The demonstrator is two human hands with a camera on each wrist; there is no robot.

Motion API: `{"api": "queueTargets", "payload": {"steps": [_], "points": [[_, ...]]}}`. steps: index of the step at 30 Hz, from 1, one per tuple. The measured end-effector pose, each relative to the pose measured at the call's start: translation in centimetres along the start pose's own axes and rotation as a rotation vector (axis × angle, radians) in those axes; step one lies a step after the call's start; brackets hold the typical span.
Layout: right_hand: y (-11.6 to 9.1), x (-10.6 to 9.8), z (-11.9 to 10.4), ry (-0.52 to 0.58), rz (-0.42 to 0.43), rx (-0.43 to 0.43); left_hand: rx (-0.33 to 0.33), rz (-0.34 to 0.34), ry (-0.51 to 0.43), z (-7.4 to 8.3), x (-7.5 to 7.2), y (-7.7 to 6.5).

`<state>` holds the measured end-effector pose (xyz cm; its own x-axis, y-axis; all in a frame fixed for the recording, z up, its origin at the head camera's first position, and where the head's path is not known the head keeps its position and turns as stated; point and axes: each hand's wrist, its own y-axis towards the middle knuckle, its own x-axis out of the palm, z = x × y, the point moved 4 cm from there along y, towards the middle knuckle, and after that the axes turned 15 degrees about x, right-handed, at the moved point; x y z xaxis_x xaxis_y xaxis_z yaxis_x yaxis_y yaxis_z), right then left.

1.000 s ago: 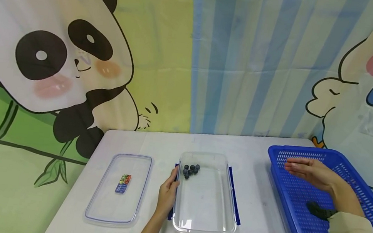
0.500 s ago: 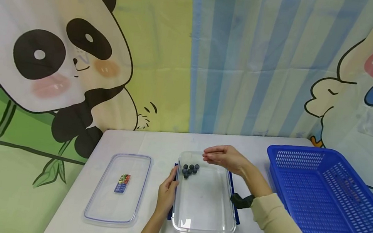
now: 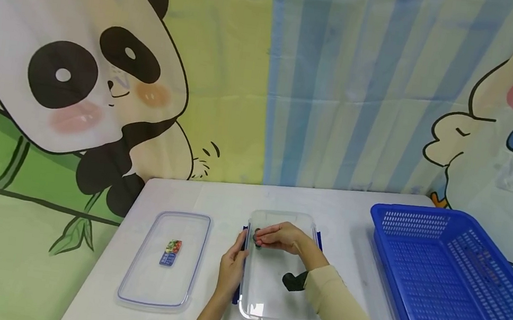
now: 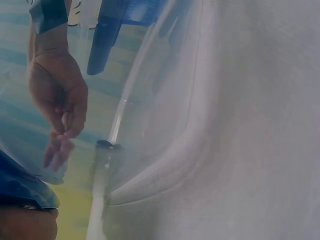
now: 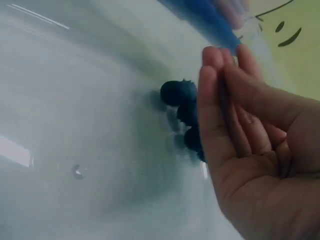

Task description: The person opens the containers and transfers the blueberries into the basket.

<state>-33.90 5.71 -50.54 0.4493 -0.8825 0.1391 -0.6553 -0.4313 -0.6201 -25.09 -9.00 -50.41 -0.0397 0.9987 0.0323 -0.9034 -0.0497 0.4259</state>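
My left hand [image 3: 229, 271] holds the left side of a clear plastic food container [image 3: 270, 298] on the white table, with the thumb near its rim. In the left wrist view only a bit of that hand [image 4: 27, 225] shows, below a blue flap [image 4: 25, 187]. My right hand [image 3: 286, 238] reaches inside the container at its far left. Thumb and fingers lie close together in the right wrist view; whether something sits between them is hidden. Several dark blueberries [image 5: 177, 93] lie right beside the fingers, partly behind them. Head view shows few of the blueberries [image 3: 256, 239].
A clear lid [image 3: 160, 281] with a colourful label [image 3: 171, 252] lies to the left on the table. At the right stands a blue perforated basket [image 3: 437, 289]. A printed curtain [image 3: 333, 84] hangs behind the table.
My right hand has moved left from above the blue basket, over the container, and down to the blueberries. My left hand stays at the container's left side.
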Motion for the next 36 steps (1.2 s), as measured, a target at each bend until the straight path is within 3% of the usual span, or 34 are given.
{"api": "queueTargets", "payload": {"steps": [8,16,22,29,36], "points": [[1.1,-0.7,1.4,0.052,0.063,0.123,0.019,0.005,0.027,0.3,0.1,-0.1],[2.0,-1.4,2.0,0.094,0.162,0.132,0.022,0.018,0.032,0.3,0.2,-0.1],[2.4,-1.9,2.5,0.104,0.188,0.134,0.029,0.023,0.012,0.1,0.2,-0.1],[2.4,-1.5,2.6,0.092,0.146,0.135,0.034,0.041,-0.006,-2.5,0.0,0.0],[2.4,-1.3,2.7,0.089,0.142,0.135,0.034,0.047,-0.006,-3.1,0.0,-0.1]]}}
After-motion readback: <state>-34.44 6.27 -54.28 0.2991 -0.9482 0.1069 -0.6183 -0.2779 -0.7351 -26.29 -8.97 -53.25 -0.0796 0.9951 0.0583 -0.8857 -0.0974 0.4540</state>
